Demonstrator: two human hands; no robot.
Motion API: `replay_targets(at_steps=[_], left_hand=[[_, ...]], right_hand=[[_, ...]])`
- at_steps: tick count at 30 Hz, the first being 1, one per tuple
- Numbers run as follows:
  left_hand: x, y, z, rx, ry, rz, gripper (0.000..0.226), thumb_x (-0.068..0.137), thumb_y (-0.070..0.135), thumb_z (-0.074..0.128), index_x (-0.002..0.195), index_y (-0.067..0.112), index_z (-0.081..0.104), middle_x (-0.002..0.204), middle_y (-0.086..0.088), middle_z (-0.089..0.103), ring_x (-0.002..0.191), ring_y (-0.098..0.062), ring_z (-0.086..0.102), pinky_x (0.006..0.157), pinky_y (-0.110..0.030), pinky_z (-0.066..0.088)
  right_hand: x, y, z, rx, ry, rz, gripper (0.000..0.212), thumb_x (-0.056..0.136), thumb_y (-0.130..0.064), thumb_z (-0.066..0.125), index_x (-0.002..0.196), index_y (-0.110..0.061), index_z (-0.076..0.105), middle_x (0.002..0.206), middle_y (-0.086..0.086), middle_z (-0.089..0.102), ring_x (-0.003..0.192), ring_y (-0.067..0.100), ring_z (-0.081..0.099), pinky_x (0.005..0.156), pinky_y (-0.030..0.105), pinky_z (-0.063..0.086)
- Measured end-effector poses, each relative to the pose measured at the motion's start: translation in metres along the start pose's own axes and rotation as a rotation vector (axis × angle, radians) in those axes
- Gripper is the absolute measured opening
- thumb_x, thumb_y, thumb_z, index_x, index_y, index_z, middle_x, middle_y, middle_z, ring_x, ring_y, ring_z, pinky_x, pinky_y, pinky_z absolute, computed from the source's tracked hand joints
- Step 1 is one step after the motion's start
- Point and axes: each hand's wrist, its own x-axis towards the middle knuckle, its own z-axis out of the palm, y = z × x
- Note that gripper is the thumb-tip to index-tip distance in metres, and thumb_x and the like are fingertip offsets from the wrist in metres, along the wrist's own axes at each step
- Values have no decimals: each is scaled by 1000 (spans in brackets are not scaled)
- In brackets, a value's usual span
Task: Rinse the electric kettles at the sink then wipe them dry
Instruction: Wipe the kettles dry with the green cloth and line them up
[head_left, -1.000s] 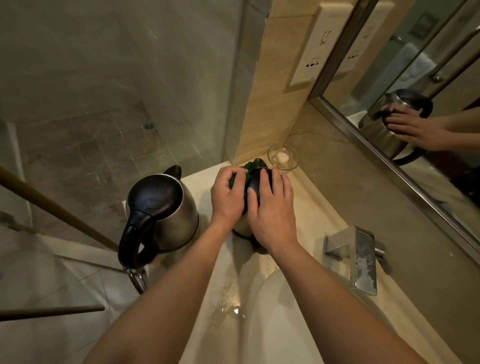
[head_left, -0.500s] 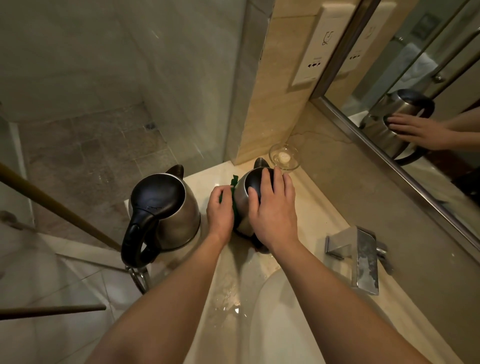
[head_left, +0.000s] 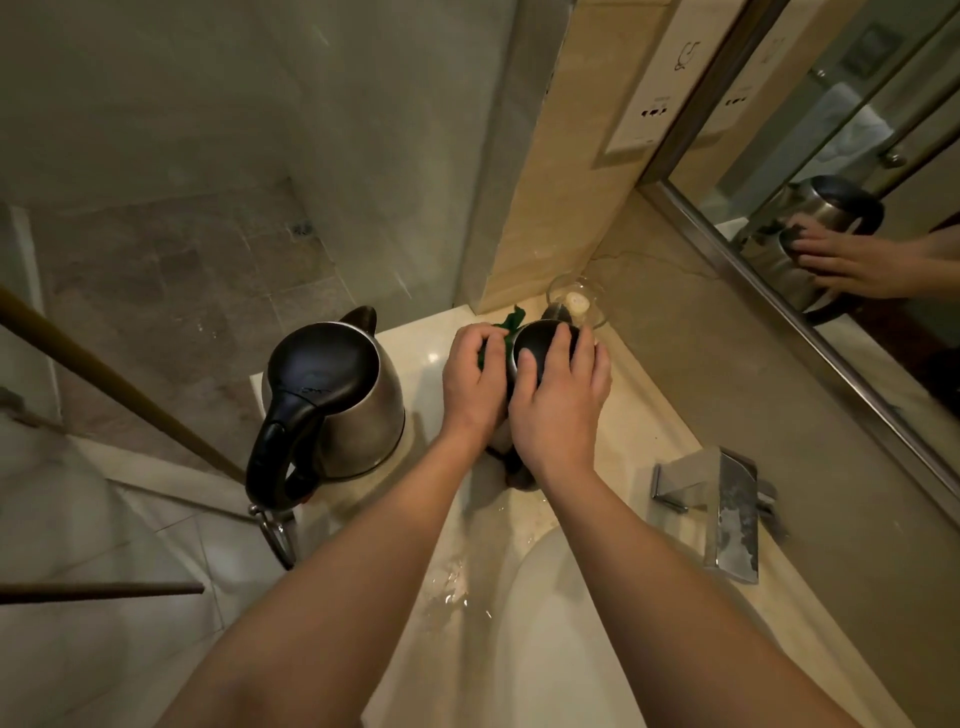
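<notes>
The right hand (head_left: 558, 402) lies with spread fingers on the black lid of the far kettle (head_left: 537, 340), hiding most of its body. The left hand (head_left: 475, 379) grips a green cloth (head_left: 511, 319), mostly covered, against its side. The second kettle (head_left: 332, 400) stands on the counter (head_left: 431, 358) to the left.

I see a pale marble bench (head_left: 649, 415) running from frame centre to lower right. On it stand a steel kettle (head_left: 332, 400) at centre left, a second kettle (head_left: 543, 343) at upper centre, and a small glass dish (head_left: 576, 304) beyond. Water puddles (head_left: 452, 582) beside the sink (head_left: 545, 649); the faucet (head_left: 727, 514) sits right.
</notes>
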Motion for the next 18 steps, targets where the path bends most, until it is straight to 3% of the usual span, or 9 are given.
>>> replay_targets(at_steps=[3,5,8,12,15,18], left_hand=[[5,1,-1,-33,-60,-17,17,103,21,51,105,17,67,109,-2,70,103,-9,63,93,-23,48],[-5,-2,-1,-56,-58,11,16,104,26,51,109,20,65,115,-3,66,108,-9,61,96,-20,47],[-28,-7,0,-70,-22,25,18,104,37,48,116,26,58,128,-4,56,118,5,51,100,-9,38],[-45,-14,5,-54,32,-6,29,105,39,43,123,18,52,133,-1,45,118,20,41,100,-2,34],[-43,-13,7,-74,60,-94,5,109,33,45,109,31,50,122,8,49,112,17,46,94,-2,36],[-29,-14,2,-60,61,-198,19,112,21,46,101,36,51,119,0,59,108,-2,56,91,-12,43]], right_hand=[[1,-1,2,6,25,23,57,107,-35,41,155,-5,36,165,18,27,152,37,17,123,51,14],[2,-1,2,30,25,38,56,107,-36,41,156,-7,35,166,16,25,153,36,15,124,51,14],[1,-1,2,55,10,51,57,108,-37,38,157,-9,33,168,13,21,154,33,11,125,50,12],[2,0,3,25,15,39,57,108,-37,37,157,-9,32,167,14,22,154,33,11,125,49,12],[1,0,3,8,15,31,57,108,-37,37,157,-8,32,167,14,23,154,34,12,125,50,13],[2,0,3,-6,31,28,57,108,-37,37,156,-7,33,165,16,26,152,35,16,123,50,14]])
